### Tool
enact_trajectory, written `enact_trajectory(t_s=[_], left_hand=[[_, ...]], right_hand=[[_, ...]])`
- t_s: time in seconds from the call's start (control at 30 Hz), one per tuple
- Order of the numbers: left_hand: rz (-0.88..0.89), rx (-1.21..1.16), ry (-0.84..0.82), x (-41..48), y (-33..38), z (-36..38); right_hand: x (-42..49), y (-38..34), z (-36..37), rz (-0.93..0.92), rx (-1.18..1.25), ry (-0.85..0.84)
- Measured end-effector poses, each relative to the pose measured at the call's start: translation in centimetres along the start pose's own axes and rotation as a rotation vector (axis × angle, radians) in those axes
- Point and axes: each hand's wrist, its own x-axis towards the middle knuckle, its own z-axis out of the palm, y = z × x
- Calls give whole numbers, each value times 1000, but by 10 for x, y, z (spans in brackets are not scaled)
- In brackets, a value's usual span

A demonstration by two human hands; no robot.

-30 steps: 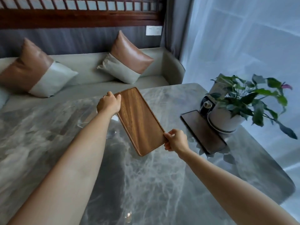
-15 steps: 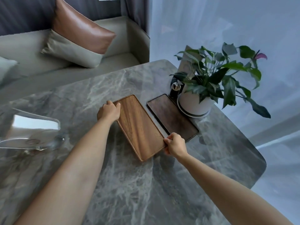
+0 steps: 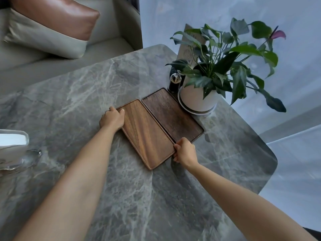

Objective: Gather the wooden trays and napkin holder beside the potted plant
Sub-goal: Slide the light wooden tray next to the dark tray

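Note:
A light brown wooden tray [image 3: 146, 134] lies flat on the marble table, edge to edge with a darker wooden tray [image 3: 172, 114]. My left hand [image 3: 112, 119] grips the light tray's far left corner. My right hand [image 3: 185, 150] grips its near right corner. The dark tray sits against the white pot of the potted plant [image 3: 196, 100]. At the far left edge stands a clear napkin holder [image 3: 12, 145] with white napkins, well apart from both hands.
A dark toothpick jar [image 3: 174, 83] and an upright menu card [image 3: 188, 47] stand behind the pot. The grey marble table [image 3: 86, 87] ends close to the right of the plant. A sofa with a brown-and-grey cushion [image 3: 52, 26] lies beyond the far edge.
The light tray was held tilted above the table; both hands have carried it right and set it down flat against the dark tray. My view has swung towards the plant.

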Motion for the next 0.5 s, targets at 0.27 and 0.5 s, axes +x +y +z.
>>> enact_trajectory(t_s=[0.27, 0.5], left_hand=[[21, 27, -26, 3, -1, 6], [52, 60, -75, 0, -4, 5]], right_hand=[[-1, 1, 0, 50, 96, 12], [-3, -3, 0, 21, 17, 14]])
